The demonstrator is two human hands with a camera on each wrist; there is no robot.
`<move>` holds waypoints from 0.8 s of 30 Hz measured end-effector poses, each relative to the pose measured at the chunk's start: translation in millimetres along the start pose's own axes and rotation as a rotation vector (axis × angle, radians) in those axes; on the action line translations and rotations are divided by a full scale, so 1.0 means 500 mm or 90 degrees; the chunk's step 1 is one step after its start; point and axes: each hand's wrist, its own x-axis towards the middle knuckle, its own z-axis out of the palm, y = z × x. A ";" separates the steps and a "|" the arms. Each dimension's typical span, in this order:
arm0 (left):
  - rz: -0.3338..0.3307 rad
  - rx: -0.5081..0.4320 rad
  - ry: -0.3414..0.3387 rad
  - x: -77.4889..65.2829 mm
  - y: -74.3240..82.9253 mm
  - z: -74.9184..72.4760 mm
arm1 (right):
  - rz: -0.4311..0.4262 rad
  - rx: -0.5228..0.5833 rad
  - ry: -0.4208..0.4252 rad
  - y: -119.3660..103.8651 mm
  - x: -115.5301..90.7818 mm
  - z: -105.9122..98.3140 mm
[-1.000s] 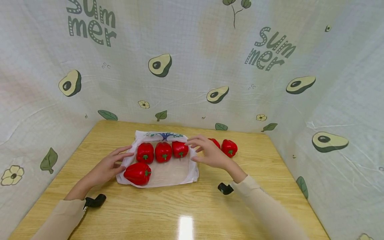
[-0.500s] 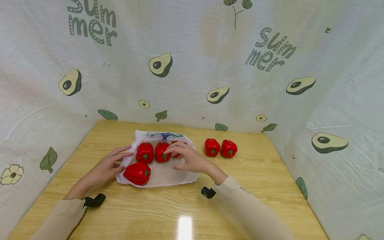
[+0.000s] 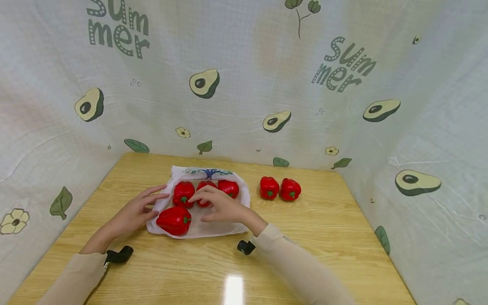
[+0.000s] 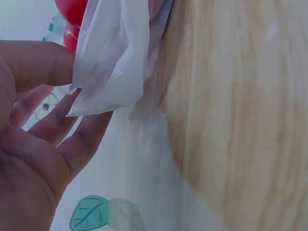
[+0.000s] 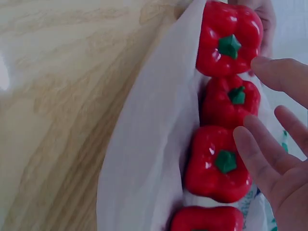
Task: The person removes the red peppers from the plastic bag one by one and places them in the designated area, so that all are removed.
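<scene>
A white, soft-sided bag [image 3: 244, 199] with a blue tree print lies open toward me on the table, holding several red bell peppers. Three stand in a row at its back; a larger bell pepper [image 3: 173, 221] lies on its side at the front left. My left hand [image 3: 133, 216] rests its loosely spread fingers against the bag's left edge; the left wrist view has the thin white material [image 4: 113, 53] overlapping the fingers. Over the bag's middle, my right hand [image 3: 221, 206] reaches with parted, slightly bent fingers, holding nothing and partly hiding the middle back bell pepper [image 3: 206, 186].
Two more red bell peppers, one [image 3: 269, 188] beside the other [image 3: 290, 189], stand on the wooden table [image 3: 324, 237] to the right of the bag. A pale curtain [image 3: 240, 101] printed with avocados and leaves encloses the table's back and sides.
My right hand has moved left from the bag's right edge to over its middle, uncovering the back right bell pepper and those on the table. My left hand has stayed in place.
</scene>
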 end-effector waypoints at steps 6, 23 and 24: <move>0.006 0.003 0.002 0.001 -0.003 -0.001 | 0.011 -0.006 -0.031 -0.005 0.024 0.026; 0.041 0.009 0.008 0.000 -0.004 0.001 | 0.019 -0.009 -0.079 -0.008 0.041 0.058; 0.039 0.008 0.007 0.000 -0.004 0.001 | 0.018 -0.005 -0.081 -0.009 0.042 0.058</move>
